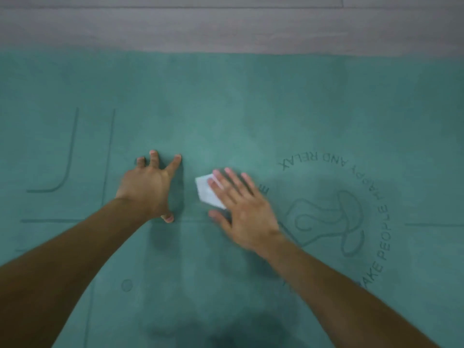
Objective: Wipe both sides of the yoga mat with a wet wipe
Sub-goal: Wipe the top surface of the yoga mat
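A teal yoga mat (251,101) lies flat and fills most of the view, printed side up with guide lines and a round logo with lettering at the right. My right hand (241,207) lies flat with straight fingers on a folded white wet wipe (206,193), pressing it onto the mat just left of the logo. The wipe sticks out from under the fingers on their left side. My left hand (148,187) is braced on the mat to the left, its fingers spread and its fingertips touching the surface.
A grey wood-plank floor (226,23) runs along the mat's far edge at the top. My shadow darkens the mat near the bottom middle.
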The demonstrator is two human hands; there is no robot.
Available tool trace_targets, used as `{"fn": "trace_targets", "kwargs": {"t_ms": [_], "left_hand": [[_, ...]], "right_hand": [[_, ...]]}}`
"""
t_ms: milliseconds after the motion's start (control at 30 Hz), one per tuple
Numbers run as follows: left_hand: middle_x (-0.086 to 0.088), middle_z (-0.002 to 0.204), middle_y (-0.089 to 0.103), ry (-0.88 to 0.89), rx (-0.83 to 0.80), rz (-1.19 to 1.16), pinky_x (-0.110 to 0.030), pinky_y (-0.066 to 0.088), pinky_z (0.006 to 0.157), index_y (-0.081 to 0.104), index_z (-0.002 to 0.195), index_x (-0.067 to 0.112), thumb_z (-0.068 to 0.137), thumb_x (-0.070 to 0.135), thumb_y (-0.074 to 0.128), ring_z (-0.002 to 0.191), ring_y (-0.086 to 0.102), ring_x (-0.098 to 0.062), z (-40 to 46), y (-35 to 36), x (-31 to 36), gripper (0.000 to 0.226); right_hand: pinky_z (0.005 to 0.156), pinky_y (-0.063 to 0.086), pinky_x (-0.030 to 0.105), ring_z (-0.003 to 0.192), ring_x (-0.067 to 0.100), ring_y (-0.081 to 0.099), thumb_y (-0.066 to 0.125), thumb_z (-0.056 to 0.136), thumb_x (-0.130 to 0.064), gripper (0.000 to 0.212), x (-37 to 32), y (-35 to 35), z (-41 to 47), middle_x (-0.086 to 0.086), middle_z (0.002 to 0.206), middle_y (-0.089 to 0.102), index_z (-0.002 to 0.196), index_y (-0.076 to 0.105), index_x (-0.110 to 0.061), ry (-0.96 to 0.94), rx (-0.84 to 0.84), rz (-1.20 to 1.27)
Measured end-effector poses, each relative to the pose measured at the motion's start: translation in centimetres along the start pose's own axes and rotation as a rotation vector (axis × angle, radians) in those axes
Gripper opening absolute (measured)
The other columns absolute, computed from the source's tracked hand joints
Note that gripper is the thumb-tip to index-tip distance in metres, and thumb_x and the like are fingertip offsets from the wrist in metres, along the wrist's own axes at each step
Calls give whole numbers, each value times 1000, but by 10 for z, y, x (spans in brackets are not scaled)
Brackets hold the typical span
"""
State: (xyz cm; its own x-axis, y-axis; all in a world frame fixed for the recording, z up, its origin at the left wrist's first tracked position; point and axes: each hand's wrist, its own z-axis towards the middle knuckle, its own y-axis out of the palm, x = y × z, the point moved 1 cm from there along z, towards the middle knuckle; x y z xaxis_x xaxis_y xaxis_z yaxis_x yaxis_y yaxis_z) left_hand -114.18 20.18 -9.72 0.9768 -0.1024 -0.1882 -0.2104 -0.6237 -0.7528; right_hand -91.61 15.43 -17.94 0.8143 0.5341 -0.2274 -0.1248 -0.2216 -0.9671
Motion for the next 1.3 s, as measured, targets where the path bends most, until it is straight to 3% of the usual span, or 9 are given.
{"fn": "trace_targets", "kwargs": {"t_ms": [100, 167, 400, 633, 700, 833, 1067, 1233, 1300], "left_hand": [[-3, 157, 45, 28, 183, -67, -47, 53, 103, 29, 158, 46, 51, 69, 95, 139, 49, -31, 17, -24, -12, 128], [-10, 171, 22, 9, 189, -113, -55, 48, 111, 15, 163, 47, 50, 63, 99, 154, 31, -36, 39, -36, -16, 142], [-15, 174, -6, 12, 29, -43, -61, 46, 111, -24, 155, 58, 29, 68, 101, 157, 14, -52, 85, -52, -11, 178], [-14, 174, -12, 6, 47, -35, -57, 48, 107, -29, 154, 57, 34, 66, 101, 159, 7, -51, 84, -52, -9, 177], [-15, 174, -13, 18, 45, -25, -57, 50, 105, -29, 154, 55, 34, 66, 101, 159, 7, -51, 85, -50, -9, 178], [-16, 174, -15, 22, 49, -19, -56, 50, 106, -32, 153, 55, 35, 68, 100, 159, 6, -51, 85, -46, -12, 177], [-16, 174, -15, 23, 56, -36, -56, 51, 106, -30, 154, 55, 35, 63, 102, 159, 5, -52, 90, -42, -12, 178], [-16, 174, -16, 17, 29, -10, -55, 50, 105, -31, 154, 54, 39, 69, 98, 159, 7, -50, 88, -44, -13, 174], [-10, 176, -11, 22, 31, -38, -55, 47, 109, -24, 156, 57, 51, 83, 86, 160, 10, -45, 88, -42, -20, 154]], "right_hand": [[130, 10, 49, 163, 20, 2, 16, 107, -64, 78, 98, -28, 48, 4, 176, 9, 168, 13, -17, 468, 99, -94], [130, 9, 49, 163, 21, 0, 14, 106, -67, 83, 108, -34, 65, 7, 176, 7, 168, 10, -13, 603, 116, -60], [131, 12, 47, 162, 18, -3, 35, 107, -65, 79, -29, -6, 2, -1, 176, 6, 168, 15, -19, -188, -64, 31], [130, 8, 51, 163, 24, 2, 6, 103, -70, 88, 153, -52, 115, 10, 175, 9, 168, 10, -10, 618, 109, -93], [130, 12, 49, 163, 23, 3, 21, 104, -69, 88, 91, -37, 105, 11, 175, 12, 167, 14, -8, 448, 106, 27], [131, 12, 44, 162, 18, -3, 39, 104, -68, 88, 12, -20, 46, 4, 176, 7, 168, 14, -13, -481, -154, -1], [130, 12, 49, 162, 29, 1, 13, 103, -71, 95, 127, -48, 152, 18, 174, 5, 165, 10, 0, 546, 183, -27], [130, 14, 44, 163, 21, -2, 35, 104, -69, 93, 25, -15, 104, 10, 175, 7, 166, 13, -4, -272, -26, -2], [130, 13, 45, 163, 20, -1, 26, 106, -68, 88, 72, -23, 127, 9, 176, 6, 167, 12, -7, -59, 54, -61]]}}
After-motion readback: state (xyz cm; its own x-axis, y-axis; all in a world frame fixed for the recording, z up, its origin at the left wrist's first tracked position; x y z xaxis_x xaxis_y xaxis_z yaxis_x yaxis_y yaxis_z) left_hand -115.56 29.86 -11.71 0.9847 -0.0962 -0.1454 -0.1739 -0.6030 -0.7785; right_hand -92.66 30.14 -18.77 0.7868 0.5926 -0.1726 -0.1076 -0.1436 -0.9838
